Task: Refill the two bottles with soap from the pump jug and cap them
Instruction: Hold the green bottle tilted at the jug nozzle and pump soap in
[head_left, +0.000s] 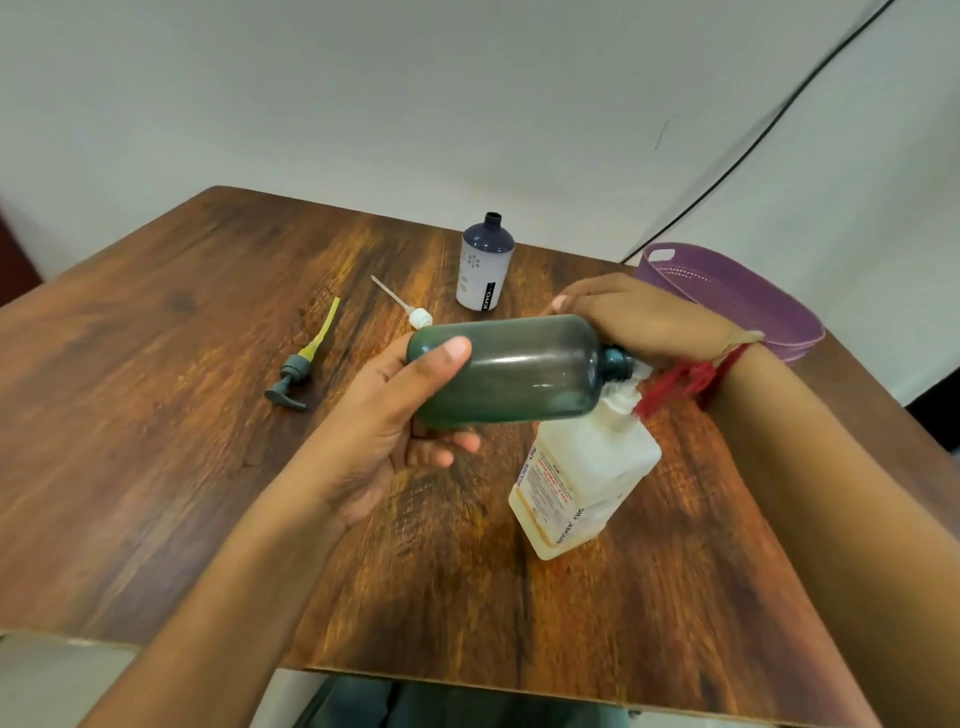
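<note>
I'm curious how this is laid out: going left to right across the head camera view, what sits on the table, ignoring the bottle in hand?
Grey pump → white pump → white bottle → soap jug → purple basket.

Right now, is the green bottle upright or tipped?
Tipped: the left hand holds the green bottle sideways, its neck at the pump under the right hand.
</note>
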